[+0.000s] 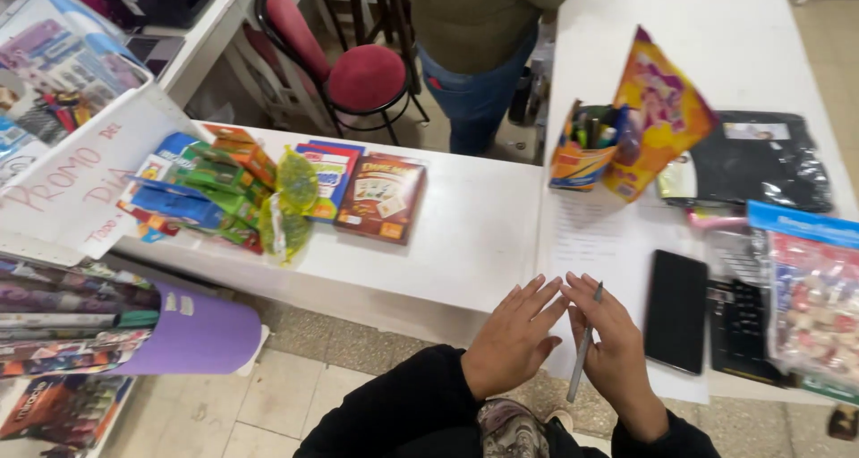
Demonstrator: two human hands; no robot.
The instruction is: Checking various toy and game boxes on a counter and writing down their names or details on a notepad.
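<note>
The white desk carries a dark phone lying flat just beside the right hand, which is closed round a slim grey pen, its tip pointing down off the desk edge. The left hand is empty, fingers spread, touching the right fingertips. The pen looks light, stiff and smooth (likely to slip), best pinched at mid-barrel. Its lower tip is hard to make out, and both wrists are cut off by dark sleeves.

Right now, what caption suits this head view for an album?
Right hand holds a grey pen beside the left hand at a white counter.
</note>
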